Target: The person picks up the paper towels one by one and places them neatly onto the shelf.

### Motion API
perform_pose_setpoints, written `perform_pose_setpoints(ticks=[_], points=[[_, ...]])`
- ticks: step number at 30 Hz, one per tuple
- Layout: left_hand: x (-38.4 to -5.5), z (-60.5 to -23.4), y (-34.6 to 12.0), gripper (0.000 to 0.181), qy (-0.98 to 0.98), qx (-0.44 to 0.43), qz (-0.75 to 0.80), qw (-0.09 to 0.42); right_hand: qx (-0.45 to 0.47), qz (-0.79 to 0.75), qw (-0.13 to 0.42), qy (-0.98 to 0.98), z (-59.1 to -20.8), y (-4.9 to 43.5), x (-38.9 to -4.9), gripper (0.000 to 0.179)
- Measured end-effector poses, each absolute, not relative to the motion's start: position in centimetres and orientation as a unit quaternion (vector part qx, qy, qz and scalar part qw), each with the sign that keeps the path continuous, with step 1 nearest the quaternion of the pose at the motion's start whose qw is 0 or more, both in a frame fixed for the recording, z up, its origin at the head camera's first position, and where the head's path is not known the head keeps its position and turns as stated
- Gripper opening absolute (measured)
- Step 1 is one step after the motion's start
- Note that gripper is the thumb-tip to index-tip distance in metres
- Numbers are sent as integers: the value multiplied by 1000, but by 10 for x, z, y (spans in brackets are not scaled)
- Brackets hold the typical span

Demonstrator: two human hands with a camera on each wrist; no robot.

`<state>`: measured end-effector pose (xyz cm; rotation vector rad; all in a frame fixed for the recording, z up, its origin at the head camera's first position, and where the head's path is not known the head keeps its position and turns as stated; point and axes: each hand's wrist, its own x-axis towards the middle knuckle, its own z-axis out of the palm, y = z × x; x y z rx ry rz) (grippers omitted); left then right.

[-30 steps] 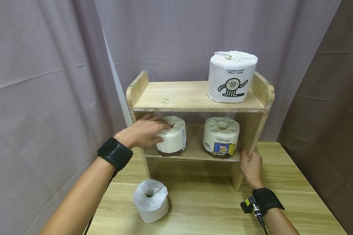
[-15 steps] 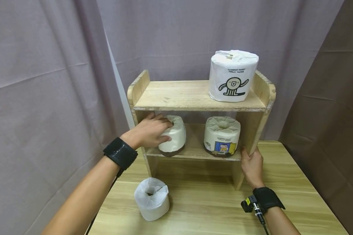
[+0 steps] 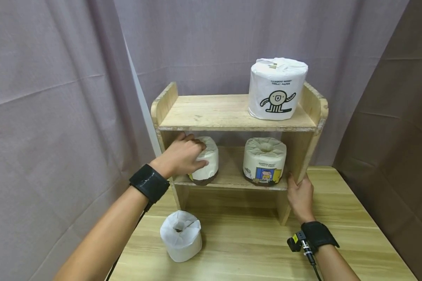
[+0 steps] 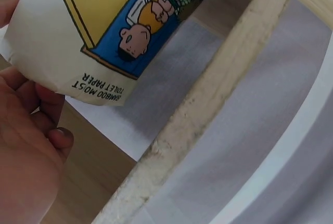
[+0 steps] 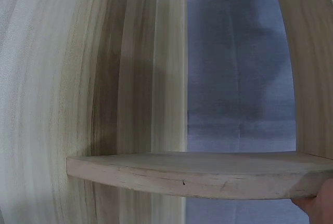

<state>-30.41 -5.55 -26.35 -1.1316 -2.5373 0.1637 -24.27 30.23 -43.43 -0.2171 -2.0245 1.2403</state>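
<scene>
Wooden shelf (image 3: 211, 112) holds upper roll (image 3: 277, 91) and, mid-tier, right roll (image 3: 265, 160) and left roll (image 3: 212, 157). Your left hand (image 3: 183, 154) pinches left roll, fingers curled; your right hand (image 3: 301, 199) grips side panel (image 3: 297, 152). Front roll (image 3: 181, 242) stands on table (image 3: 246, 257).

You have a narrow gap between left roll (image 3: 211, 155) and right roll (image 3: 265, 162), capped by the upper shelf (image 3: 211, 111); the side panel (image 4: 179, 112) stands beside your left fingers (image 3: 197, 146); a front roll (image 3: 181, 238) obstructs the surface (image 3: 253, 249).
</scene>
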Motion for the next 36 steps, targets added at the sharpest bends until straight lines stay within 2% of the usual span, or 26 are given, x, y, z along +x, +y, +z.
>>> perform_pose_setpoints(ticks=[7,19,29,36], points=[[-304,-266,-50,37,-906,-388,38,164,-82,486,370,-788,-431,301,-242,31],[-306,-266,-58,61,-909,-391,49,139,-76,481,382,-785,-431,302,-243,29],[-307,-248,-72,59,-887,-432,119,113,-78,488,375,-784,-434,304,-243,33],[-307,-242,-76,59,-869,-456,146,127,-81,490,373,-784,-433,302,-242,34]])
